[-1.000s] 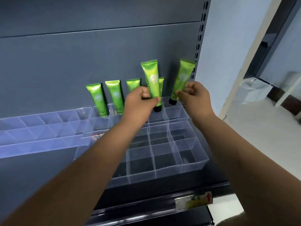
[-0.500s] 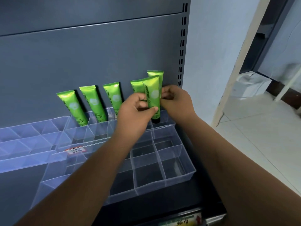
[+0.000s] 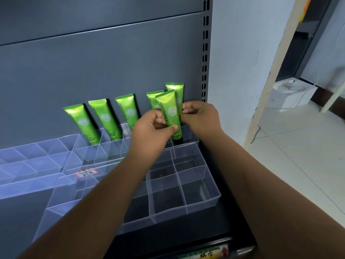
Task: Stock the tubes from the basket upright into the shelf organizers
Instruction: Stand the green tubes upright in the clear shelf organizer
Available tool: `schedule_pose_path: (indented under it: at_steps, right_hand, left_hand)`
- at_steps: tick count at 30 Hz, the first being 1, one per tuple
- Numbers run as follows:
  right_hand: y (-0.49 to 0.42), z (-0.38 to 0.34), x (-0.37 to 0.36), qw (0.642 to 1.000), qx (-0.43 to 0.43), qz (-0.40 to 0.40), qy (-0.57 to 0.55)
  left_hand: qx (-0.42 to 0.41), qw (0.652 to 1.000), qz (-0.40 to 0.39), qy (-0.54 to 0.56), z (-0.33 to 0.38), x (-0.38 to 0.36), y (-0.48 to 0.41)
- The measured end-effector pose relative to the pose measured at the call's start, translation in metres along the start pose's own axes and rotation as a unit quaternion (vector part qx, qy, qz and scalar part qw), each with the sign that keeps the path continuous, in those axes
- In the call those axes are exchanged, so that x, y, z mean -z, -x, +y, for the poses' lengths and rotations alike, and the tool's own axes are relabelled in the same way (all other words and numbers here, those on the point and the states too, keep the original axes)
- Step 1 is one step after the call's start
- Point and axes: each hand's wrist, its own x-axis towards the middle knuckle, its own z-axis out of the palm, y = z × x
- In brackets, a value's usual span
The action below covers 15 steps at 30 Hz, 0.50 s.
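Several green tubes stand cap-down in the back row of the clear shelf organizer (image 3: 202, 200), three of them at the left (image 3: 104, 118). My left hand (image 3: 149, 133) pinches another green tube (image 3: 169, 111) between thumb and fingers; the tube is upright, with its black cap inside a back-right compartment. Just behind it the rearmost green tube (image 3: 175, 88) leans on the shelf's back panel. My right hand (image 3: 200, 118) has its curled fingertips on that tube's right edge. The basket is not in view.
A second clear divider tray (image 3: 28, 165) runs off to the left on the same grey shelf. The slotted upright (image 3: 205, 53) bounds the shelf at the right. Beyond it are a pale wall, a tiled floor and a white box (image 3: 293, 92).
Both hands have come down and together, lowering their tubes from above the organizer into its back-right compartments. The view has shifted right and closer.
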Motion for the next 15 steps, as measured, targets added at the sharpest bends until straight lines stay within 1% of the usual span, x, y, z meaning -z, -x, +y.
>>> schedule_pose_path:
  at_steps: [5, 11, 15]
  right_hand:
    - [0.000, -0.001, -0.001, 1.000, 0.003, -0.003, 0.020]
    - [-0.002, -0.001, -0.001, 0.998, 0.019, -0.024, 0.061]
    - [-0.004, 0.000, -0.002, 0.996, 0.027, -0.013, 0.079]
  left_hand:
    - [-0.001, 0.999, -0.013, -0.043, -0.005, -0.001, -0.001]
    - [-0.004, 0.999, -0.016, -0.051, -0.008, -0.001, -0.003]
    - [-0.014, 0.998, -0.029, -0.061, -0.012, -0.001, -0.004]
